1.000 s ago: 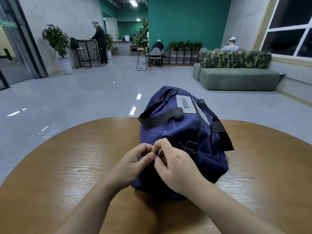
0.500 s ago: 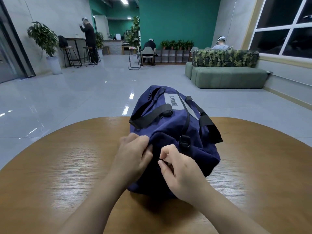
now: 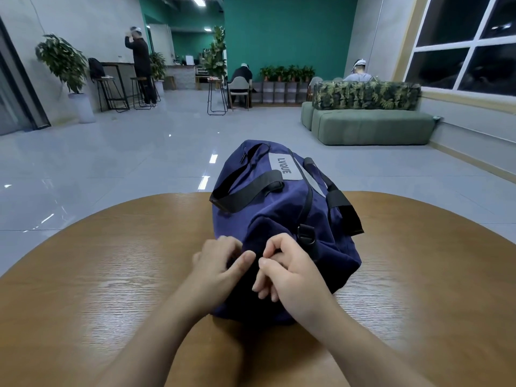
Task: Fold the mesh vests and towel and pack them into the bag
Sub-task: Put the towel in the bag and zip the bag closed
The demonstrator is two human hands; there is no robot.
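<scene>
A navy duffel bag (image 3: 282,208) with black straps and a grey LVQUE label lies lengthwise on the round wooden table (image 3: 111,275), zipped along its top. Both of my hands are at its near end. My left hand (image 3: 217,263) rests against the fabric there, its fingers blurred and loosely bent, its thumb stretched out. My right hand (image 3: 287,272) has its fingers curled, with thumb and forefinger pinched together at the bag's near end seam; what sits between them is hidden. No mesh vests or towel are in view.
Bare wood shows to the left, right and front of the bag. Beyond the table is a tiled floor with a green sofa (image 3: 371,127) at the right, stools (image 3: 216,96) and plants at the back, and several people far off.
My left hand has loosened its grip on the bag's end fabric and slid lower. My right hand has stayed pinched at the near end. The view has tilted slightly.
</scene>
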